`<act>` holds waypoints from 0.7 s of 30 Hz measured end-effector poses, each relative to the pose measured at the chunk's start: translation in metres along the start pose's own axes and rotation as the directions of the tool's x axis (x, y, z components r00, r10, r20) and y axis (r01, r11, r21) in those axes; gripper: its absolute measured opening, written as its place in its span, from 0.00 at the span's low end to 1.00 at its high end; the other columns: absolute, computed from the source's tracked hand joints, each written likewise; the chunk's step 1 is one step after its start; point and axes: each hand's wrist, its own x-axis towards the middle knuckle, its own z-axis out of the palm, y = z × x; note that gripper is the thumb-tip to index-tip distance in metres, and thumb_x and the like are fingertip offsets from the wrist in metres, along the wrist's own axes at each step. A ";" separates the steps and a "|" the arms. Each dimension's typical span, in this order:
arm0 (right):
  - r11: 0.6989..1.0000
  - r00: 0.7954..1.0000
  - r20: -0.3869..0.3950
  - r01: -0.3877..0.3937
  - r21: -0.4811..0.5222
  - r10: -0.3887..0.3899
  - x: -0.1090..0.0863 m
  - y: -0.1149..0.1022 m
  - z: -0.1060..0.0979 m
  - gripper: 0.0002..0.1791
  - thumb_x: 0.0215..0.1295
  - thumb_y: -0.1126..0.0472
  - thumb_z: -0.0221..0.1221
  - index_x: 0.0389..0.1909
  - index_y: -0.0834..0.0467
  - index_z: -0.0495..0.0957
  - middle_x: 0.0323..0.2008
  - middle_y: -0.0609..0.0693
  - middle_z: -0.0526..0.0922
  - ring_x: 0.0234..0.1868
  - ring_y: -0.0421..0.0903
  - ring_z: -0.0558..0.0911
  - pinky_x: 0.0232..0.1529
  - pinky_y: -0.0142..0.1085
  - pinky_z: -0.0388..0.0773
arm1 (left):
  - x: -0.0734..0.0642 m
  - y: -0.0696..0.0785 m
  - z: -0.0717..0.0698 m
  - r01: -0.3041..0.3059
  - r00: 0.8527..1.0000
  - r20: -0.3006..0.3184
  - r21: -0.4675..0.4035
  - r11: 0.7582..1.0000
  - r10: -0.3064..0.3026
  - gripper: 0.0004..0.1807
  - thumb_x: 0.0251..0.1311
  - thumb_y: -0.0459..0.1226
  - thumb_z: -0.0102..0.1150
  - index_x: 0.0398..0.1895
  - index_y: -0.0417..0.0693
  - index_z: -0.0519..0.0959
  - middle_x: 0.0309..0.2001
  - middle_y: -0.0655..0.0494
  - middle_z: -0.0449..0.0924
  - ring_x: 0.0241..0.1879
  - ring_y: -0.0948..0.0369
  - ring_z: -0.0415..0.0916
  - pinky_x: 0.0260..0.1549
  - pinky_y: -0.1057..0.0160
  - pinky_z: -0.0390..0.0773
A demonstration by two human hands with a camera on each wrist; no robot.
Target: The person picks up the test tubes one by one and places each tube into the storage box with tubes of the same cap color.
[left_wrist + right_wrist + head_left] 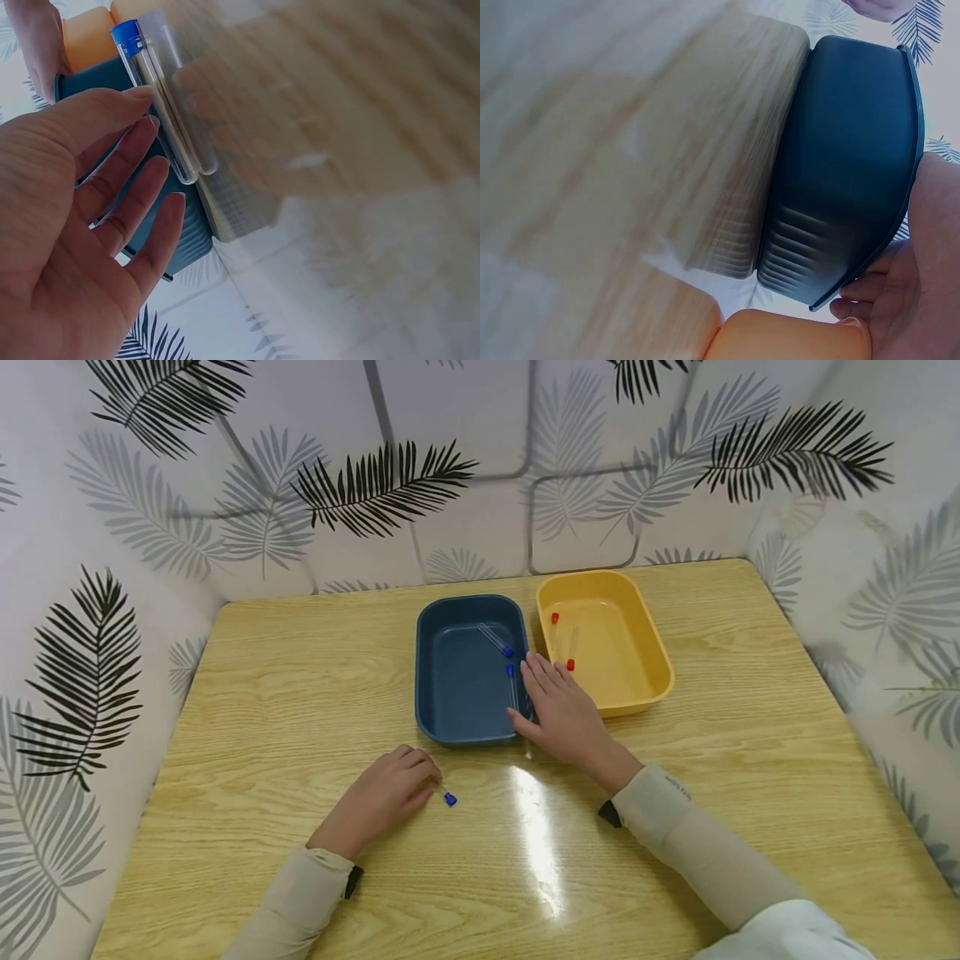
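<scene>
A clear test tube with a blue cap (pixel 129 37) lies on the table in front of the blue tray (pixel 431 677). My left hand (pixel 393 789) is over it, thumb and fingertips right at its side with the fingers loosely bent; in the head view they hide most of its glass. My right hand (pixel 562 710) rests at the right rim of the blue tray, fingers stretched out between the two trays. Two blue-capped test tubes lie in the blue tray, one near the back (pixel 495 639) and one (pixel 512 689) beside my right hand.
Right of the blue tray stands a yellow tray (pixel 626 652), close against it. Inside are two red-capped test tubes (pixel 571 664). Both trays sit toward the back of the wooden table (pixel 300 677), before a wall covering with leaf prints (pixel 382 489).
</scene>
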 end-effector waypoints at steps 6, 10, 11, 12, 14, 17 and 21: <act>1.000 1.000 -0.006 0.000 -0.001 0.000 0.000 0.001 0.002 0.42 0.68 0.37 0.40 0.70 0.66 0.52 0.71 0.59 0.51 0.71 0.51 0.47 0.68 0.44 0.42 | 0.001 0.000 0.000 0.002 1.000 -0.015 0.018 1.000 -0.002 0.06 0.57 0.35 0.61 0.38 0.52 0.80 0.40 0.62 0.76 0.43 0.61 0.70 0.42 0.62 0.72; 1.000 1.000 -0.007 -0.001 0.000 0.001 0.001 0.001 0.003 0.42 0.67 0.37 0.41 0.70 0.65 0.52 0.71 0.59 0.51 0.71 0.51 0.46 0.68 0.44 0.41 | 0.001 0.001 0.001 0.011 1.000 -0.001 0.049 0.999 -0.011 0.05 0.58 0.36 0.61 0.37 0.53 0.80 0.39 0.63 0.76 0.42 0.61 0.70 0.39 0.61 0.72; 1.000 1.000 -0.005 -0.002 0.000 0.002 0.001 0.001 0.003 0.42 0.67 0.37 0.41 0.70 0.65 0.51 0.71 0.59 0.50 0.71 0.51 0.46 0.68 0.44 0.41 | 0.002 0.001 0.002 0.016 1.000 0.006 0.056 0.998 -0.016 0.05 0.58 0.37 0.61 0.37 0.54 0.80 0.39 0.63 0.76 0.41 0.62 0.70 0.39 0.61 0.72; 1.000 1.000 -0.005 -0.003 0.001 0.003 0.001 0.001 0.003 0.42 0.67 0.37 0.41 0.70 0.65 0.51 0.71 0.58 0.50 0.71 0.51 0.46 0.68 0.44 0.40 | 0.002 0.002 0.002 0.020 1.000 0.013 0.063 0.998 -0.020 0.04 0.58 0.38 0.61 0.37 0.54 0.80 0.38 0.63 0.76 0.41 0.62 0.70 0.38 0.61 0.72; 1.000 1.000 -0.003 -0.003 0.004 0.003 0.001 0.001 0.003 0.42 0.67 0.38 0.41 0.70 0.65 0.51 0.71 0.58 0.50 0.71 0.50 0.46 0.68 0.44 0.40 | 0.002 0.002 0.002 0.031 0.999 0.027 0.074 0.997 -0.033 0.04 0.59 0.39 0.60 0.37 0.54 0.79 0.38 0.63 0.76 0.40 0.62 0.70 0.38 0.61 0.72; 1.000 1.000 -0.003 -0.003 0.002 0.003 0.000 0.001 0.003 0.42 0.67 0.37 0.41 0.70 0.65 0.51 0.71 0.58 0.50 0.72 0.50 0.46 0.68 0.43 0.39 | 0.002 0.003 0.002 0.045 0.998 0.035 0.080 0.996 -0.048 0.04 0.59 0.39 0.60 0.37 0.54 0.79 0.37 0.64 0.76 0.40 0.62 0.71 0.38 0.61 0.72; 1.000 1.000 -0.006 -0.003 0.003 0.003 0.001 0.001 0.003 0.42 0.67 0.37 0.41 0.70 0.65 0.51 0.71 0.59 0.51 0.71 0.51 0.46 0.68 0.44 0.40 | 0.001 0.005 0.001 0.055 0.998 0.034 0.073 0.996 -0.058 0.04 0.60 0.39 0.59 0.37 0.54 0.79 0.37 0.64 0.76 0.39 0.63 0.71 0.38 0.61 0.72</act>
